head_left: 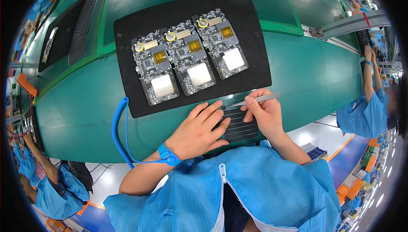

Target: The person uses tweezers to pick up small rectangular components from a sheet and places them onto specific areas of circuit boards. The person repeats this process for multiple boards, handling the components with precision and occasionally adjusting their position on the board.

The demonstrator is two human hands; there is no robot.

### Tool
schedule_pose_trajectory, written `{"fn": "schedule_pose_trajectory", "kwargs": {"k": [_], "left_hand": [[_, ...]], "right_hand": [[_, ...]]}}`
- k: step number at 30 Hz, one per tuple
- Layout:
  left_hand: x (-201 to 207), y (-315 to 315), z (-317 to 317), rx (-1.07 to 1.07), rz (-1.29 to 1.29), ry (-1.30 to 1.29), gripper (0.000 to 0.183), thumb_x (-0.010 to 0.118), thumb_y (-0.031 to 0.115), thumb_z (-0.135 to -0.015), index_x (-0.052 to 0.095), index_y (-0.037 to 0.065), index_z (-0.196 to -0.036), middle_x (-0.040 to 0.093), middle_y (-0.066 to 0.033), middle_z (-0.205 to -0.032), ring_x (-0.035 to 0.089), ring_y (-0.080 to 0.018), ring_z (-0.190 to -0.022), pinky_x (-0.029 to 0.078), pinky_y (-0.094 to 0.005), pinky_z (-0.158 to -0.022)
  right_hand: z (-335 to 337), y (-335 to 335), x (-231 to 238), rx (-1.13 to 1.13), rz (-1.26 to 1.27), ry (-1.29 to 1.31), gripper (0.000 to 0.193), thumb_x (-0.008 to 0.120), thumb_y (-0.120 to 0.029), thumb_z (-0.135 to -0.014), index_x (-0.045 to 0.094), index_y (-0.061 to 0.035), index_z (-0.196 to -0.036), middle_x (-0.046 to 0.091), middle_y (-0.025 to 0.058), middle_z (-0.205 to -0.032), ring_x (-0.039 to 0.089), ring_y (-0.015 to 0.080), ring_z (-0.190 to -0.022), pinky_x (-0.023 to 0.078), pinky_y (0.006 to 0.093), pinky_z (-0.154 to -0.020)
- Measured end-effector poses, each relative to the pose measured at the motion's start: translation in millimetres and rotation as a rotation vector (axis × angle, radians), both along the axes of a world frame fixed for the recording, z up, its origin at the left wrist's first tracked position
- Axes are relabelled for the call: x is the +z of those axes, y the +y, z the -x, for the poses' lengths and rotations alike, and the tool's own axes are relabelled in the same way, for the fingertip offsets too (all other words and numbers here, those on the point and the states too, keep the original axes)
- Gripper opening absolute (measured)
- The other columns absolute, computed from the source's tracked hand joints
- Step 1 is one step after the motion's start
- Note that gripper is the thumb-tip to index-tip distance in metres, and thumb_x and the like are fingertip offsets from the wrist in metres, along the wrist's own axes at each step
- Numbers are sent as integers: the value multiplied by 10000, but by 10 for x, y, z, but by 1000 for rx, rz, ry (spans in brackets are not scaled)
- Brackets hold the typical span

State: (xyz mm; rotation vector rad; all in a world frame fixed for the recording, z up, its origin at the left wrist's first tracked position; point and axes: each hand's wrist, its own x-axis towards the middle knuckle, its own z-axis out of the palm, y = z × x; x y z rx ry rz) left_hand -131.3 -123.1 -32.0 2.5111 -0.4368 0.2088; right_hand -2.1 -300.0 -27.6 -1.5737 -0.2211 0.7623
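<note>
My right hand (267, 114) is closed in a pinch round slim metal tweezers (267, 98), whose tips point left toward my left fingertips. Fingers apart, my left hand (196, 132) lies on the left edge of a black sheet of strips (242, 126) and the green bench. A small dark piece (223, 107) shows by the tweezer tips; whether they grip it is unclear. Beyond my hands, three circuit boards, left (155, 67), middle (190, 58) and right (220, 44), lie side by side on a black mat (250, 62). Each carries a yellow-ringed round part and a silver plate.
A blue wrist strap (170, 155) on my left wrist joins a coiled blue cord (117, 132) running over the bench's near edge. The green bench (306, 75) has a raised green rail (280, 27) behind the mat. Co-workers in blue sit at both sides.
</note>
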Motion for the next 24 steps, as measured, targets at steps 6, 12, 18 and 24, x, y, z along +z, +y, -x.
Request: {"fn": "schedule_pose_trajectory", "kwargs": {"k": [6, 12, 18, 24], "left_hand": [[6, 0, 0, 1, -1, -1, 519, 736, 383, -701, 598, 66, -1088, 523, -137, -1074, 465, -329, -1201, 377, -473, -985], [0, 0, 1, 2, 1, 2, 516, 734, 381, -706, 595, 68, -1091, 521, -137, -1074, 463, -329, -1203, 374, -474, -986], [-16, -9, 19, 16, 4, -13, 513, 736, 372, -702, 593, 73, -1094, 524, -132, -1073, 466, -323, -1200, 372, -467, -989], [141, 99, 75, 139, 18, -65, 465, 736, 308, -716, 601, 62, -1087, 533, -124, -1070, 495, -323, -1146, 418, -446, -921]], "right_hand": [[7, 44, 25, 4, 13, 10, 205, 587, -189, -921, 505, -5, -956, 627, 80, -762, 579, 81, -528, 469, 192, -482], [-20, 36, 1, 16, -30, 21, 196, 568, -193, -931, 492, -14, -956, 619, 84, -756, 573, 89, -530, 473, 199, -494], [-101, 31, -43, -12, -212, 134, 148, 551, -156, -933, 482, -25, -930, 619, 107, -757, 569, 109, -521, 474, 210, -491], [-404, 424, 86, 44, -390, 117, 139, 552, -152, -927, 487, -30, -941, 626, 129, -769, 571, 118, -519, 480, 219, -511]]}}
